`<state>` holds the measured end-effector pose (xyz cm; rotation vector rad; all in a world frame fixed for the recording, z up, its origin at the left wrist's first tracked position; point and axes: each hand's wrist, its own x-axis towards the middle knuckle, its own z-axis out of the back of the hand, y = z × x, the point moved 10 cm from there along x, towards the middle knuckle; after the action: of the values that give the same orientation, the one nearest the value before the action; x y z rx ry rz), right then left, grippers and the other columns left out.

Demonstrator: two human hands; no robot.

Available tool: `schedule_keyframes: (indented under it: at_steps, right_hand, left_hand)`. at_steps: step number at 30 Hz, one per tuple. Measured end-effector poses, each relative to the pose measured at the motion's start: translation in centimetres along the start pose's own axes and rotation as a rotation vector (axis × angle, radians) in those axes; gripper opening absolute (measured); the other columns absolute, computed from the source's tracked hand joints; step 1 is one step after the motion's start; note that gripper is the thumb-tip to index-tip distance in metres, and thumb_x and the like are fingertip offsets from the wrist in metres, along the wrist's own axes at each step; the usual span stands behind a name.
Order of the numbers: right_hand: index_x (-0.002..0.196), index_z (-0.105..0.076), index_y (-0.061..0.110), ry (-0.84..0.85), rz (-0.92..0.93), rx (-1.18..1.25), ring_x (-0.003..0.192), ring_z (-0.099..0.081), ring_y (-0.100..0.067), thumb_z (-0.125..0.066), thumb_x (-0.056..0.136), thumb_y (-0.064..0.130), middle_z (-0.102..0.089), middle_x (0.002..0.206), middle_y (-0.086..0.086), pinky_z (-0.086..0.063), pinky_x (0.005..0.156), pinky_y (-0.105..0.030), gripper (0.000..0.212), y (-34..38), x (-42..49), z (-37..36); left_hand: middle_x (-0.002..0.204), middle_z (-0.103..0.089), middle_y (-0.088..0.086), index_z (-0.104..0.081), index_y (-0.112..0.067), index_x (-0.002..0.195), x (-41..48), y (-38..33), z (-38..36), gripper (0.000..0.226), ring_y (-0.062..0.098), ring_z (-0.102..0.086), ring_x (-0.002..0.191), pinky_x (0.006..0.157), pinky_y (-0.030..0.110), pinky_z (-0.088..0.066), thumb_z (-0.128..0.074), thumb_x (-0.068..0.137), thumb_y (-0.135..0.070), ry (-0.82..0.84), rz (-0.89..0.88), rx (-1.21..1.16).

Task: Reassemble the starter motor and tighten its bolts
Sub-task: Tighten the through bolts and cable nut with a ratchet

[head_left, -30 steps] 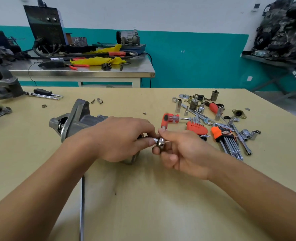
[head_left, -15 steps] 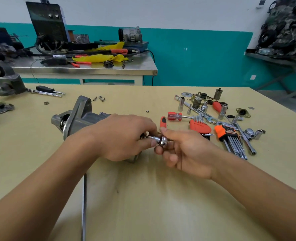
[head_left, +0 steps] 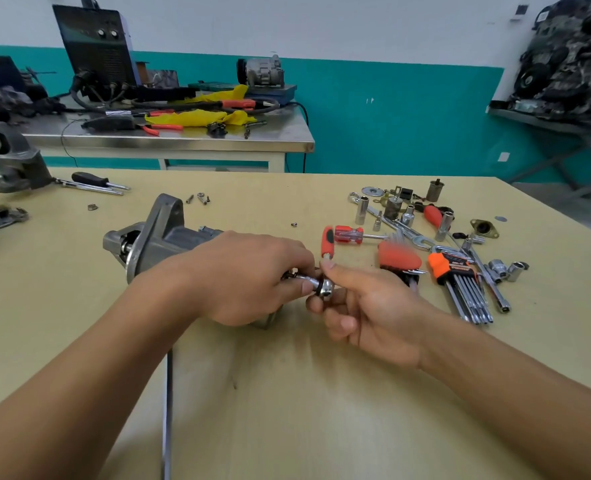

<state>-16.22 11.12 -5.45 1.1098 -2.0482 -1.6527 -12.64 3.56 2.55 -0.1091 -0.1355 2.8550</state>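
The grey starter motor (head_left: 155, 237) lies on its side on the yellow table (head_left: 287, 393), nose pointing left. My left hand (head_left: 245, 278) is curled over its rear end and hides that end. A short chrome socket tool (head_left: 323, 287) sticks out to the right from under those fingers. My right hand (head_left: 363, 306) pinches the tool's round chrome head between thumb and fingers. A red-handled tool (head_left: 327, 242) stands just behind my right thumb; whether it joins the chrome tool I cannot tell.
To the right lie several sockets (head_left: 361, 209), an orange hex key set (head_left: 460, 282), a small red screwdriver (head_left: 349, 234) and loose small parts (head_left: 483, 228). A grey housing (head_left: 17, 164) and a black screwdriver (head_left: 93, 180) sit at the far left. A steel bench (head_left: 183, 140) stands behind.
The red handle behind my right hand has swung from lying leftward to standing upright. Both hands stay on the motor's rear end.
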Motion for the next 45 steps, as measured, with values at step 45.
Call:
schedule_keyframes:
  at_steps: [45]
  right_hand:
    - [0.098,-0.063,0.010,-0.144,0.490,-0.649,0.048,-0.063,-0.019,-0.056,0.101,0.033,-0.067,0.064,0.000,-0.047,0.047,-0.026,0.024,4.9,-2.0,-0.3]
  left_hand:
    - [0.086,-0.056,-0.023,-0.051,-0.045,0.094,0.0,-0.2,0.3,0.013,-0.005,-0.053,0.083,0.074,0.031,-0.041,-0.041,0.103,-0.047,-0.023,-0.046,-0.083]
